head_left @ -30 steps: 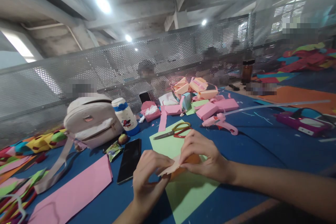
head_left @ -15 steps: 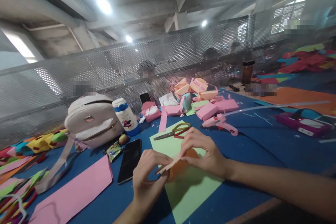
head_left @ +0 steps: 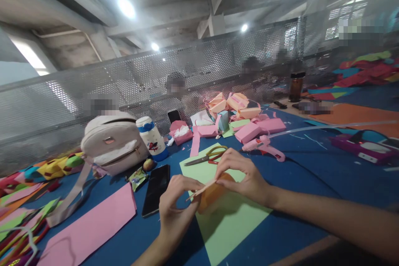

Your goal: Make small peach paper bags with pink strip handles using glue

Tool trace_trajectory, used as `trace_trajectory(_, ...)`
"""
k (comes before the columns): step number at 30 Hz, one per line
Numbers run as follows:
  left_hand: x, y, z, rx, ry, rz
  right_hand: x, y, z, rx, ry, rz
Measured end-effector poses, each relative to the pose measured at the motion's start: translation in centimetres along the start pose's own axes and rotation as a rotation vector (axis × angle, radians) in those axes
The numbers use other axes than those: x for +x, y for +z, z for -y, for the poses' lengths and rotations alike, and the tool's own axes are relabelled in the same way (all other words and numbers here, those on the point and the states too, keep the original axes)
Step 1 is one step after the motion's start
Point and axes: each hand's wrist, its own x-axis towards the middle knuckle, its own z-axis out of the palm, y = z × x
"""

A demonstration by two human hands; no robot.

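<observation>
Head view, pinching orange paper (head_left: 215, 197) with both left hand (head_left: 178, 207) and right hand (head_left: 246, 176), above green sheet (head_left: 237, 224) near front edge of blue table (head_left: 358, 187), scissors (head_left: 204, 159) toward sheet's far edge, phone (head_left: 156, 191) beside left hand.

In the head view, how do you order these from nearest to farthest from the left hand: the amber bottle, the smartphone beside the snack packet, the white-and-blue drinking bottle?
1. Smartphone: lying just to the left of the left hand.
2. White-and-blue drinking bottle: farther back, upright beside the backpack.
3. Amber bottle: far back on the right.
</observation>
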Motion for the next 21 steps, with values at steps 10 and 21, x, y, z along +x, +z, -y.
trace_trajectory(10,0.04,0.00,0.07,-0.014,0.004,-0.001,0.02,0.03,-0.04,0.007,-0.004,-0.008)
trace_trajectory(21,0.06,0.01,-0.03,-0.019,-0.016,0.003,0.19,-0.05,0.31,0.014,-0.039,-0.015)
